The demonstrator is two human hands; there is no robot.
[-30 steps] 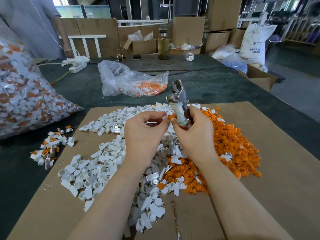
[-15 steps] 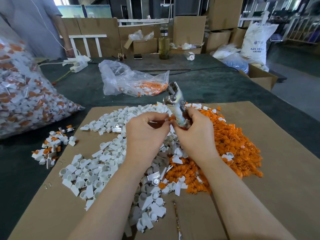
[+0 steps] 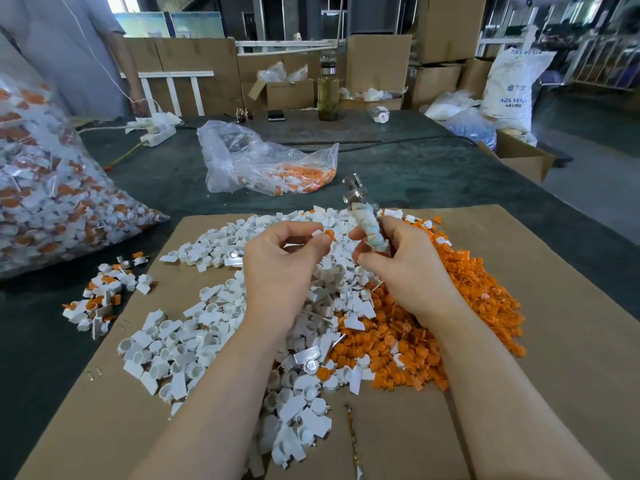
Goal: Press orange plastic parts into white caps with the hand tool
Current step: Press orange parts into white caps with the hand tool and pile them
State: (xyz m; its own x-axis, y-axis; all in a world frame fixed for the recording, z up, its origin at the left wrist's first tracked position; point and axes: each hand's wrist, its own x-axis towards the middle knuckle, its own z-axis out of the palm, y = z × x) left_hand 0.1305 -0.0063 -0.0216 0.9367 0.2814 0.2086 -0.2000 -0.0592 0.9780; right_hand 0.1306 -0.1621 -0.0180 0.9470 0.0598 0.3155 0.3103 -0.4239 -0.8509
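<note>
left hand pinching white cap with orange part, just left of hand tool, right hand gripping tool handle, above cardboard sheet

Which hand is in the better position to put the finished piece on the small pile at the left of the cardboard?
Probably the left hand. It already pinches the white cap with the orange part, and the small pile lies on its side. The right hand grips the hand tool.
</note>
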